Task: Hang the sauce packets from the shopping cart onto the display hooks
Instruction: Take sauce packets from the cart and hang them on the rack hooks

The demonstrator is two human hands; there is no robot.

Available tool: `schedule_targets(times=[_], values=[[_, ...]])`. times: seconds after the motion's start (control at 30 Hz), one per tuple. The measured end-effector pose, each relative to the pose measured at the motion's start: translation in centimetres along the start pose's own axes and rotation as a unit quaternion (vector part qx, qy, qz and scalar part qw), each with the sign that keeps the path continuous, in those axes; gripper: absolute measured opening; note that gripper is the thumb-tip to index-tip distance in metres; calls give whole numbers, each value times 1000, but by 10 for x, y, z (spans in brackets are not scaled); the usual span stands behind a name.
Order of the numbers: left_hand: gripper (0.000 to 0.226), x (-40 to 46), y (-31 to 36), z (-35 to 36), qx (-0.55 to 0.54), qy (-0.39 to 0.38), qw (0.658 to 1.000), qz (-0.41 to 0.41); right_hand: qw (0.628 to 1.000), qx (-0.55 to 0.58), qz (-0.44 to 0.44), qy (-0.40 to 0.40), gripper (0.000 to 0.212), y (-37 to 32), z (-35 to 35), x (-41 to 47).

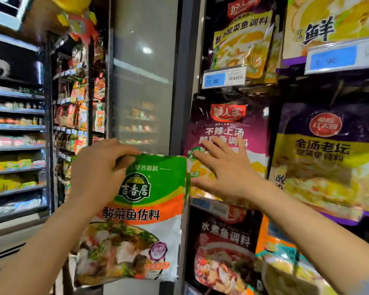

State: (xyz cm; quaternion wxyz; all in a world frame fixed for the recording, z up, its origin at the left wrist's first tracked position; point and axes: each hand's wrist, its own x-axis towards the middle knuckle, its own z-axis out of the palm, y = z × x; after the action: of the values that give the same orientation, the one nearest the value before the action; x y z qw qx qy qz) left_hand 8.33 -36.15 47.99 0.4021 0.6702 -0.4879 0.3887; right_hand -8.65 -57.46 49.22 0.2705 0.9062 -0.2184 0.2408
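The left hand (98,173) pinched the top edge of a green, orange and white glossy sauce packet (136,218), held unhung left of the display. The right hand (224,169) lay open, flat against a hanging purple packet (228,128). No cart visible; remaining stock could not be judged.

The held sauce packet (145,201) is green, orange and white; the hanging packet (228,133) is dark purple with a red logo.

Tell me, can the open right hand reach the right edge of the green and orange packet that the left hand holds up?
Probably yes. The right hand is open, spread against a purple hanging packet, with its thumb right beside the green and orange packet. Nothing lies between them. The left hand grips only the top left corner.
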Motion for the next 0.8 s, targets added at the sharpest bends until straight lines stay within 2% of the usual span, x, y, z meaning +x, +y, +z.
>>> schedule_targets(times=[0.1,0.23,0.47,0.6,0.8], values=[[27,-5,1,-5,5,7,1000,-5,999,13,28,-14,89,3,10,13],[22,-12,4,-9,-5,-1,1000,-8,994,55,84,-35,77,12,14,32],[17,-23,10,-17,-8,-10,1000,-22,982,104,129,-88,79,27,12,50],[18,-29,8,-23,-19,-2,1000,-16,984,90,147,-51,79,27,20,51],[15,-38,4,-34,-14,1,1000,-19,989,-28,144,27,77,7,40,45]])
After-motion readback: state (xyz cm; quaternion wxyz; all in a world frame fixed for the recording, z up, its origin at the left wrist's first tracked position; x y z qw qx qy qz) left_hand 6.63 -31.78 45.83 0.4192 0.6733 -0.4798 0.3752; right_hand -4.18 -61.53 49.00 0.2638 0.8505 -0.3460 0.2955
